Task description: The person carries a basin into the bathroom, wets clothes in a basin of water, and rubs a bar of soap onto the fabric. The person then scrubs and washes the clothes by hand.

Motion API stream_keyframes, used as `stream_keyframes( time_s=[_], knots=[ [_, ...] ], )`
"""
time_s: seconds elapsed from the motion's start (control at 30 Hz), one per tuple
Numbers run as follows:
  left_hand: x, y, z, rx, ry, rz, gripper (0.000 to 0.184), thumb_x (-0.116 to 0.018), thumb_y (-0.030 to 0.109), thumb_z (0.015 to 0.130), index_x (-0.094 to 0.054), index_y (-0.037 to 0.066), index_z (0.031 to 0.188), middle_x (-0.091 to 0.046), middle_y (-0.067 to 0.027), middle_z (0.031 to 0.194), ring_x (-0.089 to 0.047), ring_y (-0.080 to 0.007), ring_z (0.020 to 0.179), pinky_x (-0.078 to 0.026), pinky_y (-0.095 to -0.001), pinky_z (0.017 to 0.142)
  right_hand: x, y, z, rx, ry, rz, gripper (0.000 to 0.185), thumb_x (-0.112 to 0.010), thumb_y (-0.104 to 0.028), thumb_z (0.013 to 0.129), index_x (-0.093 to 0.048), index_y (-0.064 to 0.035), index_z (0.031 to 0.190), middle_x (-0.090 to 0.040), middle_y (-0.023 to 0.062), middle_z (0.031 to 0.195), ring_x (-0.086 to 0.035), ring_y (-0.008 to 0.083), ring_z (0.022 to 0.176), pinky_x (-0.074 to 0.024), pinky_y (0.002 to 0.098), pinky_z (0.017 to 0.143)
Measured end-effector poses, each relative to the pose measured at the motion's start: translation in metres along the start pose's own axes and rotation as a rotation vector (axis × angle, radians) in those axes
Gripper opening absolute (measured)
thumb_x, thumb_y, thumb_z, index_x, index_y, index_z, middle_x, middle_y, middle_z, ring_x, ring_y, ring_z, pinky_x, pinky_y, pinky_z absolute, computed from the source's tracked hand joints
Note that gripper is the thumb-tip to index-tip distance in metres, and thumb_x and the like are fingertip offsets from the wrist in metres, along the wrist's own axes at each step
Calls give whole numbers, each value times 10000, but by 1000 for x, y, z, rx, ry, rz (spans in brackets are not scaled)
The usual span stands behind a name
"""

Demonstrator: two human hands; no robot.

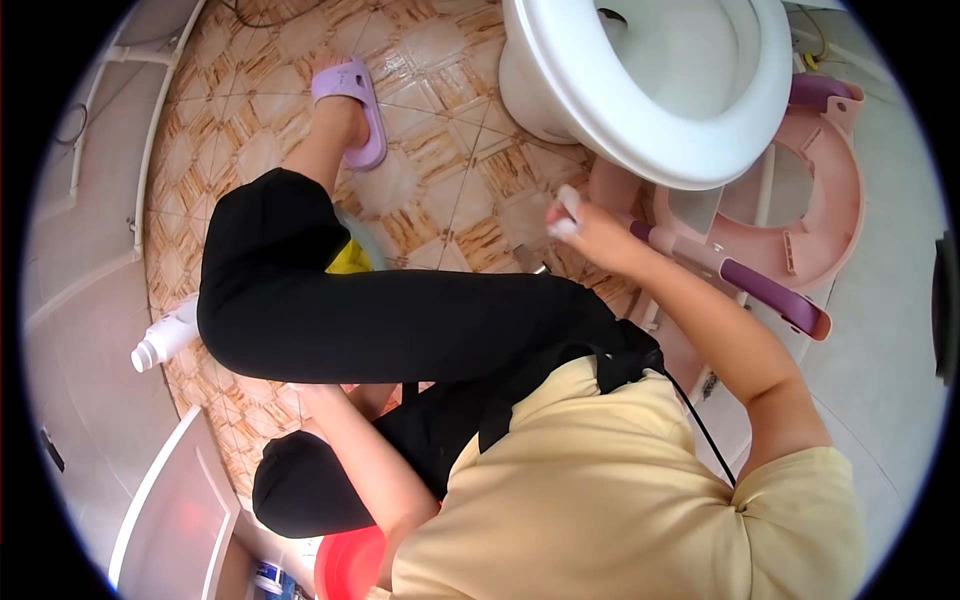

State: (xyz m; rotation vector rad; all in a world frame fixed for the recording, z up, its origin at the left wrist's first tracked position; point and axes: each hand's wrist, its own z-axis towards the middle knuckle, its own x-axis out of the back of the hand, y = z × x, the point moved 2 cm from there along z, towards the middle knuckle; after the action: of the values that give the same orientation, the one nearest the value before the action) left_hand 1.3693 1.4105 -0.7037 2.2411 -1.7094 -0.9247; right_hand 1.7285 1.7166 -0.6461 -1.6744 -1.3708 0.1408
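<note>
My right hand point(590, 232) is closed around a small crumpled white wad point(567, 212), which looks like tissue or cloth. It hangs over the tiled floor, just left of a pink and purple plastic toilet seat frame point(835, 200) and below the white toilet point(600, 110). My left forearm point(355, 435) reaches under my bent leg in black trousers. Only the wrist end shows there; the fingers are hidden behind the thigh. Past my knee, a yellow item point(350, 258) shows in part beside a pale rounded edge.
A white bottle point(168, 335) lies on its side on the floor at left. A red basin point(350, 562) stands near the bottom, beside an open white cabinet door point(180, 510). My foot wears a lilac slipper point(366, 120) on patterned tiles. Grey walls border both sides.
</note>
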Motion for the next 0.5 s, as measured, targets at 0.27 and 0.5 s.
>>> stream_keyframes(
  time_s=[0.27, 0.5],
  knots=[
    [-2, -4, 3, -26, 18, 27, 491, -245, 339, 955, -445, 46, 1294, -493, -124, 1300, -494, -286, 1174, -415, -448, 992, 61, 15, -103, -717, -574, -276, 297, -562, -283, 778, -600, -13, 895, -633, 130, 811, -634, 231, 741, -491, 356, 651],
    [-5, -16, 2, -60, 16, 1, 491, -249, 343, 952, -455, 49, 1287, -505, -125, 1289, -506, -289, 1162, -423, -453, 984, 44, 63, -151, -970, -1250, -12, 456, -681, -443, 737, -628, -33, 929, -592, 32, 736, -567, 124, 608, -383, 211, 479]
  ],
)
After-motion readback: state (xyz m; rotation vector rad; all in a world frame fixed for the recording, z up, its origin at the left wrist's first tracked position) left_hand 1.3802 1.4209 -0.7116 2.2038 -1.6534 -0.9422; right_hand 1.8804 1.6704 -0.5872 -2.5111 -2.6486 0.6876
